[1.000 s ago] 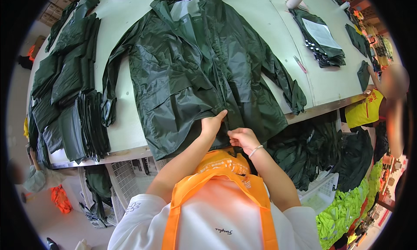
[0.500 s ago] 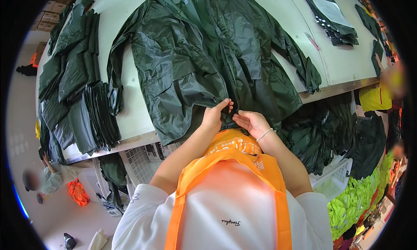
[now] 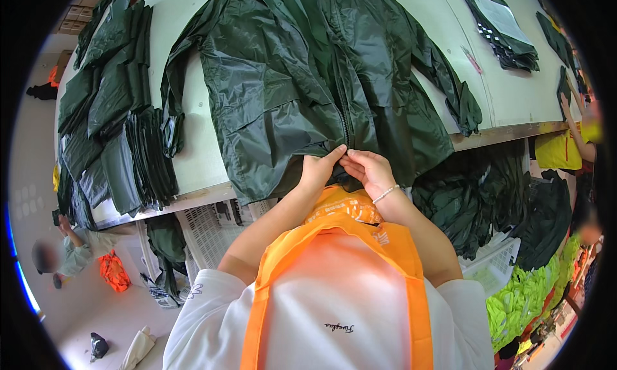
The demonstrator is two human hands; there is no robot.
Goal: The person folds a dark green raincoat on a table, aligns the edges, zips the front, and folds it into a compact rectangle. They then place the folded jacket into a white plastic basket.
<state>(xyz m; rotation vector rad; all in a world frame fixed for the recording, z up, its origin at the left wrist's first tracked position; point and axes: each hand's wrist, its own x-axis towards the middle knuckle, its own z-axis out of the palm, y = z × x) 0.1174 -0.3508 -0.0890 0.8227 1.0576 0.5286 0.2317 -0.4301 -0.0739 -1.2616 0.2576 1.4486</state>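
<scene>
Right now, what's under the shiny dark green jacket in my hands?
A pale, flat tabletop, showing between the body and sleeves of the shiny dark green jacket. Whatever else lies beneath is covered, so I can't tell.

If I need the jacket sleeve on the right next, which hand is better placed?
Right, probably: the right hand is nearer that dark green jacket sleeve, while the left hand would have to cross over. Both are together at the lower end of the zip.

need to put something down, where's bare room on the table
Bare tabletop shows at right, between the green jacket and the paper-topped stack, around a small pink tool. A narrower strip runs between jacket and folded garments at left. Left end and middle are crowded.
</scene>
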